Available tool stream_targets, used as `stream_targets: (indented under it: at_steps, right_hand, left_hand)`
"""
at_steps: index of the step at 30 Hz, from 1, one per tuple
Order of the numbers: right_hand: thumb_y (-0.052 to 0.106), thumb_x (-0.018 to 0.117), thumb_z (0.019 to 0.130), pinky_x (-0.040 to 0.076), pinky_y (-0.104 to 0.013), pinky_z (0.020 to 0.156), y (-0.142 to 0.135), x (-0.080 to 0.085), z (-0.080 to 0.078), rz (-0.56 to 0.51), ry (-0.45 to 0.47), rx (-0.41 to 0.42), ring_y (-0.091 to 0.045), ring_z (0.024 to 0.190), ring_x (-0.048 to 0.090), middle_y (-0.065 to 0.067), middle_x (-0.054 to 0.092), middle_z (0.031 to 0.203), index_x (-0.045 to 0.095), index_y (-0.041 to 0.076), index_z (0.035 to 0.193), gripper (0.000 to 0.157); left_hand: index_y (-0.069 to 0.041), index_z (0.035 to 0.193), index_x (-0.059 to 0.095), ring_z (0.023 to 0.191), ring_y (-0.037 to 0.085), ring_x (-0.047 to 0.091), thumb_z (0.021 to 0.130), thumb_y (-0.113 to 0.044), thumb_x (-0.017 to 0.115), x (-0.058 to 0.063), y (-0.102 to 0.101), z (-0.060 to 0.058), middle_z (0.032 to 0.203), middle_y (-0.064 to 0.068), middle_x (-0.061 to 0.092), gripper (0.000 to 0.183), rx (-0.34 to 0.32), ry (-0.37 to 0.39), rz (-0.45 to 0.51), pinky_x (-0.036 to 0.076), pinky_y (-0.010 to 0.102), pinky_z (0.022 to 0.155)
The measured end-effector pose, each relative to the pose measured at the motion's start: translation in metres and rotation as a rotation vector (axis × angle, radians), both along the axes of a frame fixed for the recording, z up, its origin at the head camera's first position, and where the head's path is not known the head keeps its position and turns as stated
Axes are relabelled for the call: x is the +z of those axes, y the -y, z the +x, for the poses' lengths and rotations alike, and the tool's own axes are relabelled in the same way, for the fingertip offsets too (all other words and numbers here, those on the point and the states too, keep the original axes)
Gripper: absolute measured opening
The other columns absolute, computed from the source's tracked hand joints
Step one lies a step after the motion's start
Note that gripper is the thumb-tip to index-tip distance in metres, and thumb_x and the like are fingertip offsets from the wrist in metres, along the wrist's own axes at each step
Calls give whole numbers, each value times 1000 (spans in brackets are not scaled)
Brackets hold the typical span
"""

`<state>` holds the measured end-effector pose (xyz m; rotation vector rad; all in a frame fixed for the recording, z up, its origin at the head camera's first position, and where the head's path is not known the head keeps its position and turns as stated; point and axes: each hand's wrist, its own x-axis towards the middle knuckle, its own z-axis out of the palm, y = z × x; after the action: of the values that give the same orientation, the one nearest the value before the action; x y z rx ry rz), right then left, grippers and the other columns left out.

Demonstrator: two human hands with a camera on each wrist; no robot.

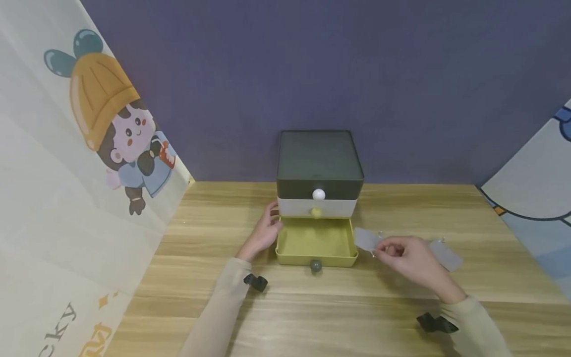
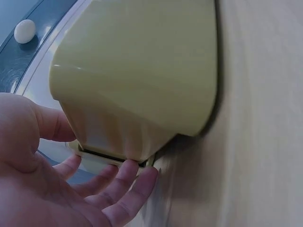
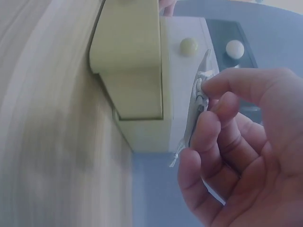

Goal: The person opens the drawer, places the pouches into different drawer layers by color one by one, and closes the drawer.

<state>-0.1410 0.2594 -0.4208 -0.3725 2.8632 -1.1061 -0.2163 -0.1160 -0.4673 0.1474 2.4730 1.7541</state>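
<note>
A small desktop drawer unit (image 1: 320,156) has a dark green top, a white middle and a yellow-green bottom drawer (image 1: 316,260) pulled out with a bare inside. My left hand (image 1: 264,233) touches the unit's left side beside that drawer. In the left wrist view, the fingertips (image 2: 149,176) lie along the frame edge behind the drawer wall. Just right of the drawer, my right hand (image 1: 408,260) pinches a small grey drawstring pouch (image 1: 366,239) between thumb and fingers. The right wrist view shows the pouch (image 3: 191,116) edge-on, its cord dangling.
A second grey pouch (image 1: 446,255) lies on the wooden table (image 1: 214,213), behind and right of my right hand. The unit backs onto a dark blue wall (image 1: 312,64). Printed panels stand on both sides, the left one with a cartoon figure (image 1: 129,129).
</note>
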Motion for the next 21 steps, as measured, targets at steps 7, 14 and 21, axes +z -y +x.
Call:
stream_targets:
  at_steps: [7, 14, 21]
  right_hand:
    - [27, 78, 97, 40, -23, 52, 14, 4, -2, -18, 18, 31, -5, 55, 45, 6, 59, 67, 81, 20, 97, 8]
    - [25, 79, 95, 40, -22, 52, 28, 0, -5, -54, -30, 83, -3, 54, 45, 9, 58, 64, 80, 18, 93, 7]
    - [25, 81, 94, 42, -22, 54, 39, -2, -9, -81, -43, 132, -3, 54, 46, 10, 58, 64, 81, 18, 94, 6]
  left_hand:
    - [-5, 165, 26, 141, 48, 54, 104, -4, 49, -5, 3, 3, 160, 29, 45, 66, -14, -52, -13, 47, 57, 119]
    - [-7, 167, 24, 143, 48, 53, 107, -8, 50, -8, 5, 4, 162, 28, 43, 65, -33, -58, -15, 51, 58, 114]
    - [-7, 167, 24, 141, 49, 54, 108, -11, 51, -17, 9, 2, 161, 27, 43, 65, -56, -64, -4, 55, 55, 109]
